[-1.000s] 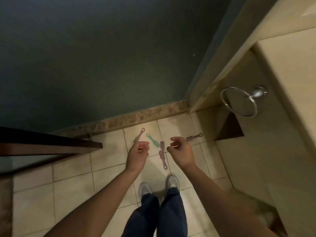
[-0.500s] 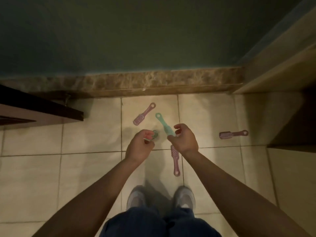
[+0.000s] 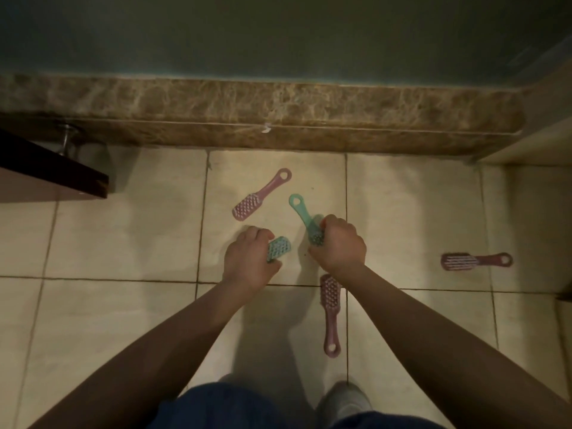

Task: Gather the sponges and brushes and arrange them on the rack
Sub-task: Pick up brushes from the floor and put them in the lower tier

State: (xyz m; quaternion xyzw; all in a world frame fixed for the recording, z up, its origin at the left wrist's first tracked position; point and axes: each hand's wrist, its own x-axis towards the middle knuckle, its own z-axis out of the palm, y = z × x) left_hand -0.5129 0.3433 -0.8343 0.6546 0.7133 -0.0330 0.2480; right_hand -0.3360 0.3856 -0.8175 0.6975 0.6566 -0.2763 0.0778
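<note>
Change: right hand [image 3: 339, 247] fingers now clamp the teal brush [image 3: 305, 216], which lay free on the floor tiles [image 3: 123, 243] a second ago.
Left hand [image 3: 247, 261]: fingers curled round second teal brush [image 3: 279, 248].
Outstanding: far pink brush [image 3: 261, 195], near pink brush [image 3: 330, 314], right pink brush [image 3: 476, 261] on tiles; rack out of view.

No text, label, brand, number or sign can be read. In this dim, soft picture each brush [image 3: 261, 195] shows only plain moulded plastic, and the floor [image 3: 123, 243] and the stone kerb [image 3: 278, 113] show unmarked faces.
</note>
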